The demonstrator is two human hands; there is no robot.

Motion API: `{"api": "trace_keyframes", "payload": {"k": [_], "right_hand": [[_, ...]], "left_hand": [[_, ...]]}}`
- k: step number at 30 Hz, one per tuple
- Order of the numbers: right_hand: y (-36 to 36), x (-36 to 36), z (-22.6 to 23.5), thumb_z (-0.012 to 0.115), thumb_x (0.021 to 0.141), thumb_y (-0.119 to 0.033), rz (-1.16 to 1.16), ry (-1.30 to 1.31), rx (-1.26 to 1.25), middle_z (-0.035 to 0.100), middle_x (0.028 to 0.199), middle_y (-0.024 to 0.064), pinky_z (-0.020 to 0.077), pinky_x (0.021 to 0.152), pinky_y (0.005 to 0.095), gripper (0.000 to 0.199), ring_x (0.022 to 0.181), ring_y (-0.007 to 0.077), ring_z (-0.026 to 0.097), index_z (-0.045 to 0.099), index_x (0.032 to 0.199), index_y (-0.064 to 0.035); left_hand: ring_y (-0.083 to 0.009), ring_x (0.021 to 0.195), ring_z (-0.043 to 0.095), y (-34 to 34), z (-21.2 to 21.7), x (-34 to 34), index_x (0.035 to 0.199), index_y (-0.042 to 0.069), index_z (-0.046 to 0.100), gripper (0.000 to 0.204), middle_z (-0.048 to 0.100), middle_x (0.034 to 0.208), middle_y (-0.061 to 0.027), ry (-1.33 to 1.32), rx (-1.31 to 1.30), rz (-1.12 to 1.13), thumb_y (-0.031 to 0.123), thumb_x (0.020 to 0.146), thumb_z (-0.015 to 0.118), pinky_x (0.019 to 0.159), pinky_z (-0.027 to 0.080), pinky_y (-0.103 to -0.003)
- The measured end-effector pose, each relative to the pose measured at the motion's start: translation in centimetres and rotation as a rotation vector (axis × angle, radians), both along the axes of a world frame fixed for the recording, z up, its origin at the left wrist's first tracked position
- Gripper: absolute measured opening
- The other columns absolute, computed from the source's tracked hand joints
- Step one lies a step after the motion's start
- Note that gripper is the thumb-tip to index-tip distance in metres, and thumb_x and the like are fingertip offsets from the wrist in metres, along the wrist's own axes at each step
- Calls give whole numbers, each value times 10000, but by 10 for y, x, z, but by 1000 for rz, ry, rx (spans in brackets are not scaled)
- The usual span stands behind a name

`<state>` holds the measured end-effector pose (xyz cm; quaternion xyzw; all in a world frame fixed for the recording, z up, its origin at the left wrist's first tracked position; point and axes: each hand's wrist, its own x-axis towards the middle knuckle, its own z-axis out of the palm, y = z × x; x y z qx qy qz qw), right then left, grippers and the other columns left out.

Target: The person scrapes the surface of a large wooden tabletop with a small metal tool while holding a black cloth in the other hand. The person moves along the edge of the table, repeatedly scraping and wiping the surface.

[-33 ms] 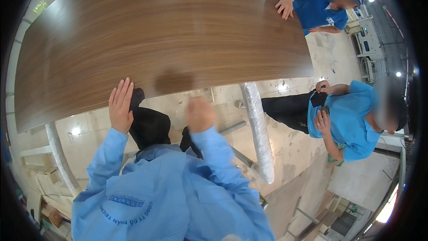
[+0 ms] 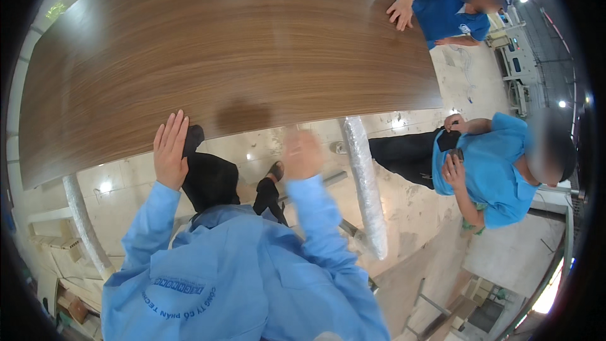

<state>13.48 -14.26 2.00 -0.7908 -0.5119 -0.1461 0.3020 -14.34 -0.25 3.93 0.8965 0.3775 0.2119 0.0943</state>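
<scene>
A large brown wood-grain board (image 2: 252,44) spans the upper part of the head view. My left hand (image 2: 171,151) lies flat at its near edge, fingers stretched out and pressed together side by side, with nothing in its grasp. Just off that edge, over the floor, hovers my right hand (image 2: 303,153); motion blurs its fingers, so their state cannot be told. Right of it, a leg wrapped in shiny plastic (image 2: 366,189) runs from under the board. A similar wrapped leg (image 2: 84,221) shows at the left.
At the far right corner, a person in dark blue (image 2: 449,16) rests a hand on the board. Another person in light blue (image 2: 486,164) stands to the right, holding a small dark object (image 2: 456,153). Metal bars (image 2: 350,227) lie low behind my right arm.
My right hand has moved a little to the right, uncovering more of my foot below. My left hand stays at the board's edge.
</scene>
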Motion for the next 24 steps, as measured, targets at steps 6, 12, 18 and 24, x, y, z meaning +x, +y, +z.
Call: {"api": "trace_keyframes", "payload": {"k": [6, 12, 18, 24], "right_hand": [[-44, 211, 15, 699, 893, -127, -643, -90, -30, 673, 915, 97, 549, 702, 455, 107, 841, 333, 672, 723, 997, -121], [-26, 111, -7, 716, 878, -124, -192, -283, -124, 644, 903, 110, 546, 685, 448, 74, 829, 339, 652, 693, 947, -109], [12, -98, 10, 731, 806, -40, 325, 130, -35, 629, 871, 92, 524, 609, 410, 230, 786, 295, 632, 717, 1035, -56], [-32, -93, 14, 774, 827, -17, 194, 529, 178, 659, 803, 111, 507, 590, 376, 176, 658, 282, 616, 752, 1000, -44]], "left_hand": [[-286, 1531, 351, 1, -1, 3, 1533, 57, 460, 915, 426, 1622, -114, -66, 17, -34, -154, 653, 600, 1254, 267, -465], [-275, 1516, 378, 1, -7, 1, 1516, 56, 485, 854, 452, 1604, -111, -79, 11, -13, -141, 693, 596, 1247, 279, -460], [-275, 1519, 371, 0, -9, -8, 1517, 56, 486, 824, 440, 1612, -112, -58, 13, 5, -106, 721, 621, 1250, 277, -462], [-292, 1537, 333, 5, -3, 11, 1539, 60, 453, 804, 404, 1636, -108, 40, 24, -119, 14, 768, 677, 1264, 233, -516]]}}
